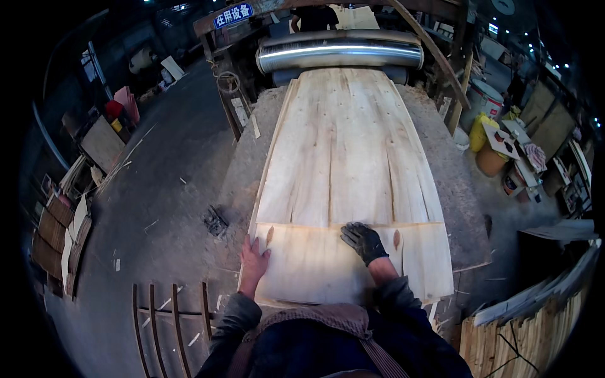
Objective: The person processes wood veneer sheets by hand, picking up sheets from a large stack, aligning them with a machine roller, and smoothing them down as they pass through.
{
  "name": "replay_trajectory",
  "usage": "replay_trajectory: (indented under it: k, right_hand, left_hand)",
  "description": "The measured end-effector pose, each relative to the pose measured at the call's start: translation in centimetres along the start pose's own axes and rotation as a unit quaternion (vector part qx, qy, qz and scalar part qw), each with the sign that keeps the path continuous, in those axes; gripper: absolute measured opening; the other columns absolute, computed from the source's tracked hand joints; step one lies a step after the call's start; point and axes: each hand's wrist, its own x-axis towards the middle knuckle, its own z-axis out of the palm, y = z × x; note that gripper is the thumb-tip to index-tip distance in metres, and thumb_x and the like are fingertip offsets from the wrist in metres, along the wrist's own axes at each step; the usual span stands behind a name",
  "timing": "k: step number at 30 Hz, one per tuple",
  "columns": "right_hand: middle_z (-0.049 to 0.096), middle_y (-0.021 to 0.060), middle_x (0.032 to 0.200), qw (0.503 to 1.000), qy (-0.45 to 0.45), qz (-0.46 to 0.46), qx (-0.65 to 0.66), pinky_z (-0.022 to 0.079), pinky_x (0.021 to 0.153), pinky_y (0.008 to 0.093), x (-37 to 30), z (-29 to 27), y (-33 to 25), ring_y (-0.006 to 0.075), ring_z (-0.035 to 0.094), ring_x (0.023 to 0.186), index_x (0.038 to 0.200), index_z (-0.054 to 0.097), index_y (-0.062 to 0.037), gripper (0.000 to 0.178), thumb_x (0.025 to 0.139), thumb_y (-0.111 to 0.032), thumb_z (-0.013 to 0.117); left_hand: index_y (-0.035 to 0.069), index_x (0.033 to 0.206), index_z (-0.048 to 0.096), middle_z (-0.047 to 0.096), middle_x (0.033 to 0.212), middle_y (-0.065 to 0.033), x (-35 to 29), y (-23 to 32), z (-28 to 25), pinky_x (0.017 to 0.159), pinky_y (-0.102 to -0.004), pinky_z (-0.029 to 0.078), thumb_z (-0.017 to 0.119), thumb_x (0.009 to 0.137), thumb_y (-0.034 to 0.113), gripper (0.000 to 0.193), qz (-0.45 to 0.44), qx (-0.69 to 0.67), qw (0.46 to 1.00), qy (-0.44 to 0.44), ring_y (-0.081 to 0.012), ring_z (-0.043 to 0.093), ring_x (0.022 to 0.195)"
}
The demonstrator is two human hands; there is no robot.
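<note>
A long pale wood veneer sheet (353, 151) stretches away from me to a shiny metal roller (340, 57). Nearer to me lies a second veneer sheet (315, 264), its far edge meeting or overlapping the long one along a crosswise line. Bare and with fingers spread, my left hand (254, 261) rests at the near sheet's left edge, beside a brown knot. My right hand (362, 242), in a dark glove, lies flat on the near sheet close to that crosswise line, fingers stretched forward. Neither hand grips anything.
A machine frame with a handwheel (228, 82) holds the roller; a person (315, 19) stands behind it. At lower left is a metal rack (173, 321). Stacked veneer (523, 340) stands at lower right. Buckets and a small table (502, 140) are farther right.
</note>
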Motion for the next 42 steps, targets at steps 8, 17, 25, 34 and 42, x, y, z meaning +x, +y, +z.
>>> replay_trajectory:
  k: [8,17,25,34,42]
  right_hand:
    - [0.053,0.0184,0.106,0.999,0.028,0.029,0.003,0.044,0.088,0.0511,1.2,0.9,-1.1,0.0377,0.052,0.104,0.099,0.048,-0.0058,0.017,0.087,-0.018,0.051]
    - [0.058,0.0196,0.097,0.999,0.024,0.004,0.042,0.048,0.084,0.0498,7.8,4.0,-3.8,0.0364,0.056,0.096,0.088,0.051,-0.0022,0.016,0.089,-0.016,0.044]
    - [0.044,0.0209,0.123,0.998,-0.041,0.043,0.007,0.041,0.093,0.0487,9.8,4.5,-4.0,0.0384,0.046,0.112,0.125,0.033,-0.0088,0.037,0.09,-0.011,0.042]
    - [0.046,0.0249,0.12,0.968,-0.087,0.228,-0.053,0.039,0.094,0.0521,-10.5,2.3,3.4,0.0405,0.047,0.112,0.126,0.033,-0.0029,0.041,0.089,-0.015,0.046]
    - [0.055,0.0127,0.102,0.907,-0.078,0.095,-0.404,0.042,0.091,0.0372,-18.6,-5.0,6.2,0.0254,0.052,0.1,0.107,0.051,-0.0034,0.023,0.092,-0.018,0.043]
  left_hand:
    - [0.001,0.111,0.057,0.039,0.129,-0.0212,2.3,-1.7,-0.5,0.099,-0.0385,0.032,0.068,0.067,0.017,0.048,0.013,-0.132,0.991,-0.002,-0.0332,0.038,0.119]
    - [0.0,0.1,0.06,0.063,0.081,-0.0166,4.2,-1.5,-4.4,0.07,-0.03,0.048,0.055,0.068,0.0,0.032,-0.026,-0.223,0.974,0.003,-0.0208,0.062,0.078]
    - [-0.001,0.09,0.063,0.063,0.073,-0.0156,7.0,-2.8,-3.8,0.062,-0.0309,0.047,0.056,0.067,0.004,0.024,-0.04,-0.208,0.977,-0.031,-0.019,0.061,0.069]
    - [-0.004,0.087,0.061,0.061,0.071,-0.0033,7.2,-0.3,-6.3,0.058,-0.0247,0.044,0.056,0.068,0.001,0.02,-0.072,-0.289,0.95,-0.088,-0.0099,0.054,0.063]
    - [0.0,0.088,0.062,0.054,0.102,-0.0131,6.2,-0.2,-4.6,0.08,-0.0343,0.044,0.059,0.068,0.007,0.021,0.131,0.074,0.988,0.02,-0.0273,0.051,0.097]
